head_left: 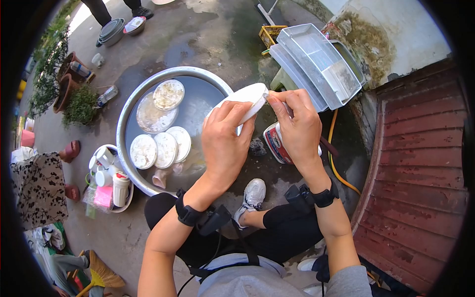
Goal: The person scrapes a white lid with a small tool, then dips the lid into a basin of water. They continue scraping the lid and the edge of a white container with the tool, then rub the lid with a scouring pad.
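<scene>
My left hand (225, 141) is closed around a white round lid (251, 97), holding it tilted over the right side of a large metal basin (121, 129). At the lid's right edge, the thumb and fingers of my right hand (299, 129) are pinched together on the rim. Any small piece between those fingertips is too small to make out. Water stands in the basin, with several round white discs (143, 151) in it; a stained disc (168, 94) overlaps a larger one. Beneath my right hand is a tub with a red and blue label (276, 143), partly hidden.
Clear plastic bins (321, 64) are stacked at upper right, near a yellow hose (337, 168) and a red ridged metal panel (410, 193). Left of the basin, a bowl (129, 198) holds mugs and a white bottle (120, 189). Potted plants (81, 106) and a broom (106, 272) stand farther left.
</scene>
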`<state>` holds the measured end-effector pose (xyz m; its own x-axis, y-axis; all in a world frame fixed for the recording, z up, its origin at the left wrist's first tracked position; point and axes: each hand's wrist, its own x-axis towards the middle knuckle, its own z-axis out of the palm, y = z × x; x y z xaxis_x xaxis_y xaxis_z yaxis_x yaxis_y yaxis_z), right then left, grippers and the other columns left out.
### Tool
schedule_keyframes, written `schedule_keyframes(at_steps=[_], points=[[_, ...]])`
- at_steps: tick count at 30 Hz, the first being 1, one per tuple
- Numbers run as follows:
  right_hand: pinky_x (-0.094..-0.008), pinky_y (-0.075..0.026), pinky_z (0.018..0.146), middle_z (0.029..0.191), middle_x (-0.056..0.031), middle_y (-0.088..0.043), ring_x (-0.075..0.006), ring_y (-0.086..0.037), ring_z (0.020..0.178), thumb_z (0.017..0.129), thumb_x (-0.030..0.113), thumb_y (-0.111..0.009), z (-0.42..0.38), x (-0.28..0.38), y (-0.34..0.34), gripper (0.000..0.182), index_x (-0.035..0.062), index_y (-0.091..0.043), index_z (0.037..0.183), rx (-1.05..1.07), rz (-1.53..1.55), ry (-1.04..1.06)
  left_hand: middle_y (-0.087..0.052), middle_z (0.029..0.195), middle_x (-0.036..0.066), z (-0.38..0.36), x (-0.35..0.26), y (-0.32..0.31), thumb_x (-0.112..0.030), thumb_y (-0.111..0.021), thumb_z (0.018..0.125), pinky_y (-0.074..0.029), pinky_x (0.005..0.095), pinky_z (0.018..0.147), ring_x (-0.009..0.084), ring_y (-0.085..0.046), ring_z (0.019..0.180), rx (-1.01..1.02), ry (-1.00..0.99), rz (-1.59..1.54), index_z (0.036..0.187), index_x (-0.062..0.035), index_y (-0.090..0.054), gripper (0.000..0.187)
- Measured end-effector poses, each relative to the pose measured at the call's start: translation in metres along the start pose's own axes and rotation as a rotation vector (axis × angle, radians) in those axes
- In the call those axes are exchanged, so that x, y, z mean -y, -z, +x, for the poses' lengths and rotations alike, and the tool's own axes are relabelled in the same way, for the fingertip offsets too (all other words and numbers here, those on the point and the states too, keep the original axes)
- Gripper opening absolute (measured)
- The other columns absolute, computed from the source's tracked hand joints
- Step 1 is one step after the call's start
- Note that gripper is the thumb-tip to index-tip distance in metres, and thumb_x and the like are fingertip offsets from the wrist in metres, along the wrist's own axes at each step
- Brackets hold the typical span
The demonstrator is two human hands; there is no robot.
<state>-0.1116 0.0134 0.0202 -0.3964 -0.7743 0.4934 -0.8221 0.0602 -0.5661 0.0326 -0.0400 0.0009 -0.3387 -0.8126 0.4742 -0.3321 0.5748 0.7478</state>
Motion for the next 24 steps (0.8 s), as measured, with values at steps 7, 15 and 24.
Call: schedule_keyframes(at_steps=[7, 15, 24], points=[[-0.036, -0.05, 0.057, 0.089, -0.0029, -0.063, -0.0226, -0.066, 0.067, 0.094, 0.028, -0.072, -0.0018, 0.0062, -0.0007, 0.015, 0.0131, -0.072, 0.096, 0.02, 0.022, 0.022, -0.07, 0.098, 0.011, 0.0016, 0.0043, 0.0, -0.004, -0.074, 0.086, -0.05, 0.0384, 0.081, 0.0312, -0.065, 0.091, -0.014, -0.01, -0.008, 0.106, -0.0021, -0.072, 0.021], [-0.0359, -0.05, 0.056, 0.088, -0.0025, -0.062, -0.0222, -0.066, 0.067, 0.094, 0.027, -0.072, -0.0006, 0.0065, 0.0018, 0.015, 0.0129, -0.072, 0.096, -0.009, -0.035, 0.028, -0.069, 0.098, 0.011, -0.0015, -0.0021, 0.0001, -0.003, -0.074, 0.085, -0.05, 0.0382, 0.081, 0.0309, -0.064, 0.089, 0.0, -0.01, -0.018, 0.107, -0.0019, -0.072, 0.022], [-0.036, -0.051, 0.059, 0.092, -0.0032, -0.062, -0.0222, -0.067, 0.07, 0.094, 0.024, -0.073, -0.002, 0.006, -0.0036, 0.013, 0.0125, -0.072, 0.099, -0.06, -0.032, 0.051, -0.069, 0.097, 0.011, 0.0001, 0.0013, -0.0013, -0.006, -0.073, 0.09, -0.051, 0.0326, 0.076, 0.0233, -0.066, 0.086, 0.019, 0.072, -0.098, 0.11, -0.0005, -0.072, 0.02]])
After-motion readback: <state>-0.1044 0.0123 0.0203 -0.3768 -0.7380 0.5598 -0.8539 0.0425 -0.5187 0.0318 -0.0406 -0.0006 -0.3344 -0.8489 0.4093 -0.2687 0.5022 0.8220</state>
